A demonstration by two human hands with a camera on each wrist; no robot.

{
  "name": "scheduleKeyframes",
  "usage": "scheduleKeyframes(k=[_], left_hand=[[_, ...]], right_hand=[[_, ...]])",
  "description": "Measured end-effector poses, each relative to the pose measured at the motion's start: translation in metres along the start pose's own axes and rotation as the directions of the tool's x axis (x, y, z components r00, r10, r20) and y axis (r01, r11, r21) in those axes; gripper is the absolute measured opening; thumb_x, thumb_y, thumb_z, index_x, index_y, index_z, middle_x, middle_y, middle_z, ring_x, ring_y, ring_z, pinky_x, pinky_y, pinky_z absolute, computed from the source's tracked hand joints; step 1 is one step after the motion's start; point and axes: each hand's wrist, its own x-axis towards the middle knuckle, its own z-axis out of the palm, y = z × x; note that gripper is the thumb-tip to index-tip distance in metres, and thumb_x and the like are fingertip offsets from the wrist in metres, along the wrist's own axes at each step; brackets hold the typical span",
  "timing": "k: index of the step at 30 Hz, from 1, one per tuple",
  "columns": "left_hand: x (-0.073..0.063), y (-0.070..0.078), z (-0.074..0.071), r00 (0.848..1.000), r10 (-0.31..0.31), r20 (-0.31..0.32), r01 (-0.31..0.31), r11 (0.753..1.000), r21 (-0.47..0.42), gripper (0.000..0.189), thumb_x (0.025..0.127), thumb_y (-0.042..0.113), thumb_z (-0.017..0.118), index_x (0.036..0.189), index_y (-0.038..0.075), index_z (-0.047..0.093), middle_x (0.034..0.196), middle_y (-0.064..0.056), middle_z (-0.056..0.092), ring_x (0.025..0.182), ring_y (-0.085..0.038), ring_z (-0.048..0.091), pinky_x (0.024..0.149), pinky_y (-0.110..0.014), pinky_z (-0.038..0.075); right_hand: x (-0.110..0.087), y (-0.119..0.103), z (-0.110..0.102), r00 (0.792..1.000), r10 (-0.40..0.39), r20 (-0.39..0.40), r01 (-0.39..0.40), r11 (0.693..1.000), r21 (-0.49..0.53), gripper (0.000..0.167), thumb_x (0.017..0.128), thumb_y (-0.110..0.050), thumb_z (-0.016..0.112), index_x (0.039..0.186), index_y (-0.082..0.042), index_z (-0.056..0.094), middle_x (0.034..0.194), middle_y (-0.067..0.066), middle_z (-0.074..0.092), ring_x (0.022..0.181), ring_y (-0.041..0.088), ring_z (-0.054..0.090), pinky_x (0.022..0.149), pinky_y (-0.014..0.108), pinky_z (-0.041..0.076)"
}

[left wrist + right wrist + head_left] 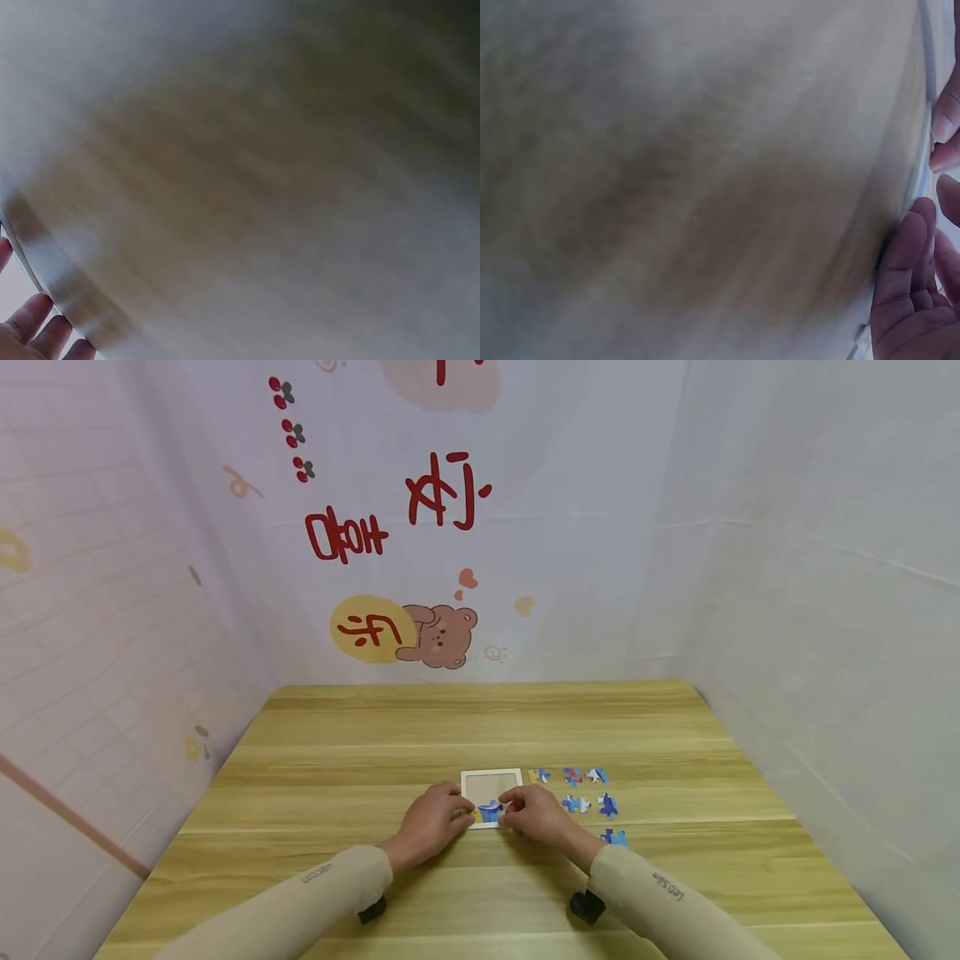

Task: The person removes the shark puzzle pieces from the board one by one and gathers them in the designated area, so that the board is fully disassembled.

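A small white puzzle frame (491, 772) lies on the table, with blue and yellow puzzle pieces (490, 812) along its near side. My left hand (429, 821) rests at the frame's left edge, thumb by the near left corner. In the left wrist view, its fingers (51, 335) show relaxed at the bottom left. My right hand (538, 814) pinches a blue puzzle piece at the near right corner of the frame; the fingertips hide most of it. The right wrist view has this hand's fingers (904, 262) bent close over the frame's edge.
Several loose puzzle pieces (576, 804) lie to the right of the frame, one (613, 837) beside the right forearm. The wooden table (337, 727) meets a printed white wall (570, 568) at the back, with more walls on both sides.
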Motion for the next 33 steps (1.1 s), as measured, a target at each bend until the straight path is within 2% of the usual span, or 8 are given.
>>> scheduleKeyframes(k=[8,14,19,24,33], left_hand=[[0.0011,0.0004,0.0001,1.0,-0.007,0.006,0.007,1.0,0.009,0.015,0.09,0.02,0.073,0.101,0.01,0.078,0.105,-0.006,0.063,0.095,-0.023,0.059,0.083,-0.043,0.05],[0.0034,0.0018,-0.0003,0.999,-0.036,0.024,0.036,0.999,-0.004,0.015,0.09,0.02,0.074,0.1,0.01,0.078,0.105,-0.007,0.063,0.096,-0.025,0.059,0.083,-0.044,0.05],[0.0047,0.0027,-0.0008,0.997,-0.06,0.041,0.06,0.998,-0.01,0.014,0.089,0.019,0.074,0.098,0.009,0.078,0.106,-0.008,0.063,0.097,-0.026,0.059,0.082,-0.045,0.05],[0.0043,0.003,-0.0009,0.997,-0.06,0.044,0.06,0.998,-0.006,0.014,0.09,0.02,0.073,0.099,0.01,0.078,0.107,-0.008,0.063,0.099,-0.026,0.059,0.081,-0.044,0.05],[0.0041,0.0028,-0.002,0.998,-0.045,0.041,0.046,0.999,-0.023,0.014,0.09,0.018,0.073,0.099,0.009,0.078,0.106,-0.008,0.063,0.097,-0.026,0.059,0.08,-0.044,0.051]], right_hand=[[0.0,0.0011,0.002,1.0,0.005,-0.011,-0.006,0.999,-0.032,0.026,0.083,0.002,0.071,0.108,0.007,0.068,0.072,0.0,0.058,0.057,0.01,0.054,0.051,0.024,0.045],[0.0015,0.0007,0.0026,1.0,0.016,0.0,-0.016,0.997,-0.074,0.025,0.082,0.001,0.073,0.106,0.006,0.069,0.069,-0.001,0.057,0.054,0.009,0.053,0.051,0.024,0.045],[0.0023,0.0001,0.0022,1.0,0.023,0.015,-0.022,0.997,-0.071,0.028,0.081,0.001,0.072,0.109,0.006,0.068,0.068,-0.001,0.057,0.053,0.009,0.052,0.05,0.024,0.044],[0.0043,0.001,0.0021,1.0,0.022,0.015,-0.021,0.998,-0.065,0.026,0.081,0.002,0.072,0.106,0.005,0.069,0.07,-0.001,0.057,0.053,0.009,0.052,0.05,0.024,0.044],[0.0057,-0.0039,0.0017,0.998,0.018,-0.061,-0.028,0.987,-0.159,0.025,0.077,-0.003,0.079,0.101,-0.002,0.071,0.083,0.002,0.06,0.076,0.014,0.053,0.068,0.03,0.046]])
